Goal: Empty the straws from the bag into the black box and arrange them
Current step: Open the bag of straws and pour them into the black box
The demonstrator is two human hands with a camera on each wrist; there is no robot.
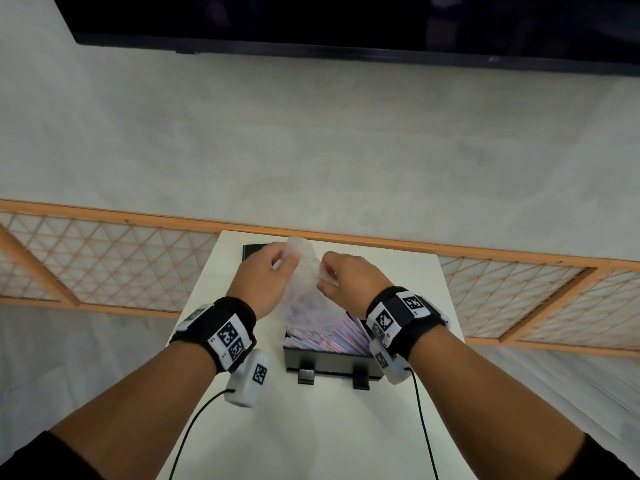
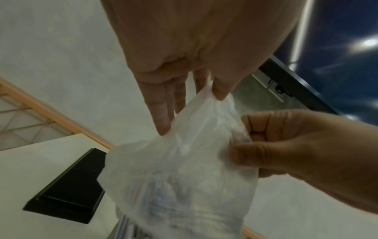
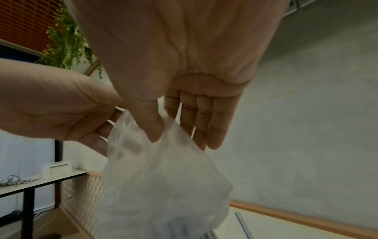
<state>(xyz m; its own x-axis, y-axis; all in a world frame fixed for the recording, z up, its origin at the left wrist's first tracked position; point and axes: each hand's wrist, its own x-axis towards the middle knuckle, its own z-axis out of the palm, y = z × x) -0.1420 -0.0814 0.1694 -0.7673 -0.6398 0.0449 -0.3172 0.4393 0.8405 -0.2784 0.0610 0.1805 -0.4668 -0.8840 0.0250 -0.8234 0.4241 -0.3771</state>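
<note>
Head view: a white table [image 1: 325,427] carries a black box [image 1: 329,362] near its middle, and the box holds a mass of pink and blue wrapped straws [image 1: 323,337] lying in disorder, some angled up against the right wall. Above the box, a translucent plastic bag [image 1: 303,271] is held upturned, its closed end uppermost and its mouth down over the straws. The left hand [image 1: 265,282] grips the upper left of the bag with thumb and fingers curled on the film; the right hand [image 1: 349,282] pinches the upper right in the same manner. A flat black lid [image 1: 254,250] lies on the table beyond the box, partly hidden by the left hand. Both wrists carry black bands with printed markers. Left wrist view: the left hand [image 2: 184,64] has its fingers [image 2: 161,113] extended downward onto the bag [image 2: 184,169], with the film pinched at the top between thumb and finger. The right hand [image 2: 306,153] closes on the opposite edge. The lid [image 2: 67,194] sits on the table [image 2: 30,161] to the left. Blue print shows faintly through the lower film, possibly straws still inside, though the blur prevents certainty. Right wrist view: the right hand [image 3: 174,72] pinches the bag [image 3: 163,186] between thumb and fingers, the remaining fingers hanging fairly straight. The left hand [image 3: 57,105] grips the other side.
</note>
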